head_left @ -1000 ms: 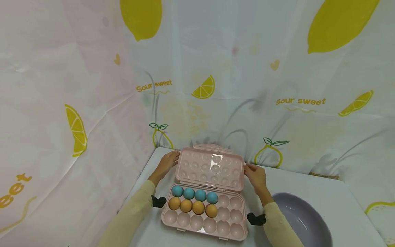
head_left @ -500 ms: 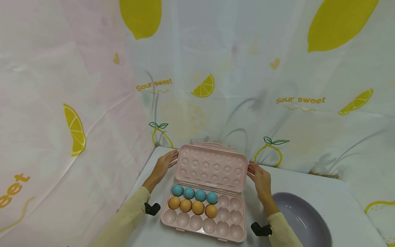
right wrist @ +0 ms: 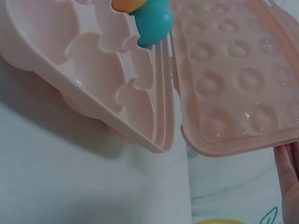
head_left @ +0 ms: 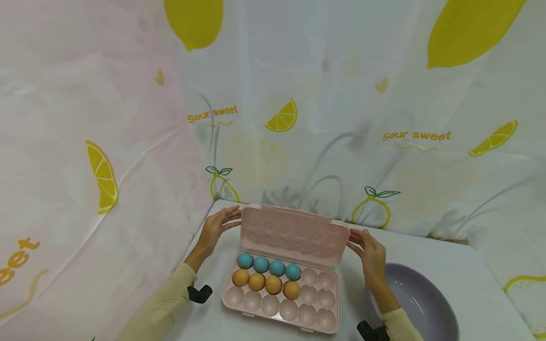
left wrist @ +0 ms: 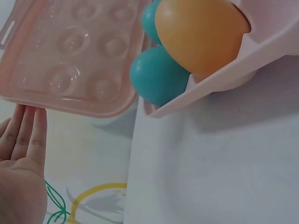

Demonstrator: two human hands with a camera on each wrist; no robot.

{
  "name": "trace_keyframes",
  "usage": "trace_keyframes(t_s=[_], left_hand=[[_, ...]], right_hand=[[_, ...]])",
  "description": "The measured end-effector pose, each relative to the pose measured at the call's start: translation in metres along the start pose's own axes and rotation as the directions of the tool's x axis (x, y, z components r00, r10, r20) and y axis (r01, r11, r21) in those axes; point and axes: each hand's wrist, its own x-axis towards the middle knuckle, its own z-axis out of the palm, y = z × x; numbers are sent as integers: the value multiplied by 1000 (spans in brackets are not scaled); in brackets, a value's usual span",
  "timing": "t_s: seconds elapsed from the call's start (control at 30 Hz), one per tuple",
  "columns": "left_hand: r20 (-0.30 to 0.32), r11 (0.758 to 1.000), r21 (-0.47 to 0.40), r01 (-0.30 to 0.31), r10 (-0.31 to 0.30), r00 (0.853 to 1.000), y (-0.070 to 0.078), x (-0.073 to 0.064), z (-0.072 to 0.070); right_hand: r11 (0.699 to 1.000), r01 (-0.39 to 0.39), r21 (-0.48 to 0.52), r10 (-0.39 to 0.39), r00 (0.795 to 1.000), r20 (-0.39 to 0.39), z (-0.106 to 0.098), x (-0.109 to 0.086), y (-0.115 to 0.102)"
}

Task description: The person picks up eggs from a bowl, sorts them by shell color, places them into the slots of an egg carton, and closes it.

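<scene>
A pink plastic egg carton (head_left: 290, 310) stands on the table with its lid (head_left: 294, 234) raised at the back, tilted up over the hinge. Inside lie a back row of blue eggs (head_left: 261, 265) and a row of orange eggs (head_left: 257, 282) before it, all toward the left; the remaining cups are bare. My left hand (head_left: 215, 229) touches the lid's left edge with straight fingers, the tips partly hidden behind it in the left wrist view. At the opposite edge, the extended fingers of my right hand (head_left: 371, 251) touch the lid.
A grey-purple bowl (head_left: 420, 303) stands right of the carton, partly behind my right forearm. Behind the white table (head_left: 473, 289) hangs a lemon-printed cloth (head_left: 324, 156), close to the lid; another stretch of it runs along the left.
The lid has swung up and forward from its laid-back position, and less of its dimpled inside shows. Both hands have moved with it, drawing outward and toward me. The eggs stay put.
</scene>
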Motion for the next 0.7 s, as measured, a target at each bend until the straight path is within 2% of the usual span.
trace_keyframes(t_s=[0.13, 0.27, 0.43, 0.57, 0.7], left_hand=[[18, 999, 2, -45, 45, 999, 2, -5, -4], [46, 998, 11, -65, 64, 997, 8, -14, -5], [85, 996, 41, -83, 79, 993, 17, -25, -6], [115, 989, 98, -110, 99, 988, 21, -34, -6], [175, 974, 184, -130, 98, 980, 25, -42, -4]], right_hand=[[997, 70, -30, -69, 997, 39, -4, -8, -4], [986, 146, -85, -139, 986, 88, -8, -19, -5], [968, 196, -154, -174, 974, 142, -13, -30, -7], [954, 241, -181, -200, 955, 219, -18, -38, -7], [942, 285, -176, -232, 934, 272, -22, -48, -5]])
